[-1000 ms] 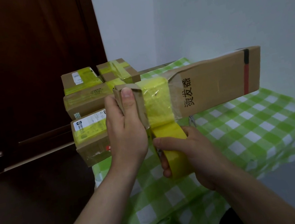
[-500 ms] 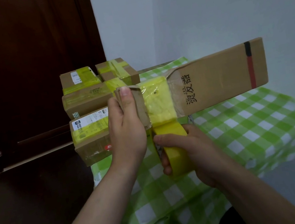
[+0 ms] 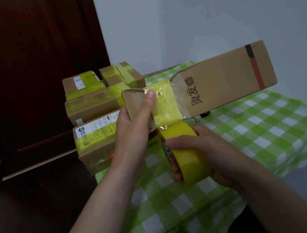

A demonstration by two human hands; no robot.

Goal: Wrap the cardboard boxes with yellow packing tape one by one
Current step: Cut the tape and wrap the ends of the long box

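The left hand (image 3: 137, 133) grips the near end of a long cardboard box (image 3: 224, 79) held in the air above the green checked tablecloth (image 3: 263, 127), thumb pressed on a band of yellow tape wound round it. The right hand (image 3: 206, 156) clasps the yellow packing tape roll (image 3: 185, 151) just under the box; its palm hides the roll's far side. Four taped boxes (image 3: 93, 106) are stacked behind, partly covered by the left hand.
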